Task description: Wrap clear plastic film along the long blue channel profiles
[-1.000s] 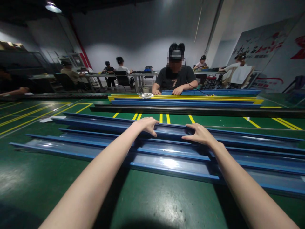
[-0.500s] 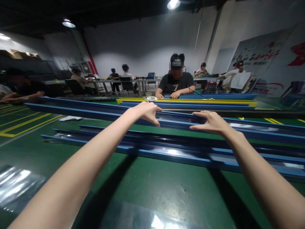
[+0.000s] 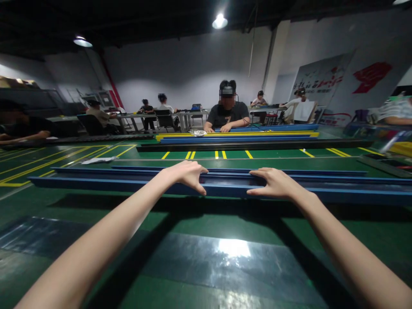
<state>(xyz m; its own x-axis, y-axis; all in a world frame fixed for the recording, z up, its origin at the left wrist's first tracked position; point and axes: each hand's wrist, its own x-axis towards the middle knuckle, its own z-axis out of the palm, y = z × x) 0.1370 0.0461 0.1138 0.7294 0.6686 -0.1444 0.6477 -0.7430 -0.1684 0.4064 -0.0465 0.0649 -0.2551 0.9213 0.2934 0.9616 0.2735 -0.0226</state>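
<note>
The left hand (image 3: 189,175) and right hand (image 3: 273,182), each half-curled, grip 1 long blue channel (image 3: 225,190) near its middle. Uneven lifting could swing its far-reaching ends.

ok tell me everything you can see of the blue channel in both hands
The blue channel is long and straight, with raised walls along a darker, slightly shiny trough; metal or plastic, I can't tell. It lies crosswise, roughly level, above its shadow on the green table. The left hand and right hand grip its middle. Its right end is out of view.
</note>
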